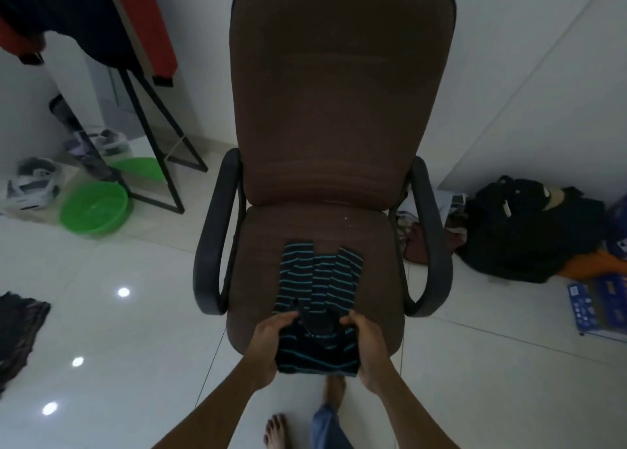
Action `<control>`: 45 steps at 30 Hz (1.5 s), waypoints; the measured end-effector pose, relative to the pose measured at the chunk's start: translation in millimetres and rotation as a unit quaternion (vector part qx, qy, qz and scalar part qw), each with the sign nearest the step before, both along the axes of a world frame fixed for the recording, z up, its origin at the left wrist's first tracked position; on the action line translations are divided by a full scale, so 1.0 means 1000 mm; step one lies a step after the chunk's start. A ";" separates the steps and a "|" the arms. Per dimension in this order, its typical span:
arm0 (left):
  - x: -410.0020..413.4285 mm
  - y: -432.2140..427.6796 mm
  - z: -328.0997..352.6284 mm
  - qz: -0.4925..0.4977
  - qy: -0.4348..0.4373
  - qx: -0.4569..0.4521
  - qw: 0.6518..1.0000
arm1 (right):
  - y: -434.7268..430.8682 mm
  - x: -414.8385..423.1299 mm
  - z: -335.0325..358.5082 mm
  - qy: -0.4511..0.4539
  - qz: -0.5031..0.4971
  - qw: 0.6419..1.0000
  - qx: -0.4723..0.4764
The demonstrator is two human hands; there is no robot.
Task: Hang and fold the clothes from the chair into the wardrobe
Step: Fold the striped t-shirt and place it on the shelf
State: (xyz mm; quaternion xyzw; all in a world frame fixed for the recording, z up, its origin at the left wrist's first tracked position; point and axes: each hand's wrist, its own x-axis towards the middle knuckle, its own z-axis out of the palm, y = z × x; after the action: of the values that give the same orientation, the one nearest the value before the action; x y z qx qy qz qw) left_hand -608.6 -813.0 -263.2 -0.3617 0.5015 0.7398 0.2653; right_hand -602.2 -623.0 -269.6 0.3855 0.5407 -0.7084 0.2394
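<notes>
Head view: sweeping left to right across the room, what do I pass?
White sneaker → nearer green basin → brown chair with the striped shirt on its seat → black bag.

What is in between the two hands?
In the head view, the striped shirt lies between the left hand and the right hand. Each grips one side of its near folded end, and the rest lies on the chair seat.

Armrests [431, 238] fence the seat [305, 224] sides; the front is open
</notes>
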 end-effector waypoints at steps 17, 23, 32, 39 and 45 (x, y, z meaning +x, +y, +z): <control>-0.161 -0.016 -0.175 -0.316 0.210 -0.355 0.854 | 0.053 -0.174 -0.173 0.157 0.267 0.904 0.295; -0.196 -0.019 -0.213 -0.312 0.252 -0.391 0.829 | 0.059 -0.205 -0.213 0.195 0.264 0.878 0.348; -0.193 -0.009 -0.226 -0.233 0.204 -0.467 0.828 | 0.052 -0.202 -0.228 0.195 0.238 0.870 0.385; -0.166 -0.005 -0.220 -0.203 0.108 -0.388 0.893 | 0.035 -0.182 -0.221 0.081 0.186 0.913 0.353; -0.170 -0.004 -0.230 -0.171 0.115 -0.323 0.924 | 0.033 -0.229 -0.227 0.033 0.151 0.949 0.276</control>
State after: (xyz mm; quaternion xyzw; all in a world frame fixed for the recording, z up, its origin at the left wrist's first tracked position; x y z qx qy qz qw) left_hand -779.0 -817.2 -493.0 -0.2486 0.7947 0.5174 0.1974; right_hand -830.8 -590.3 -496.6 0.3269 0.7745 -0.4992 0.2099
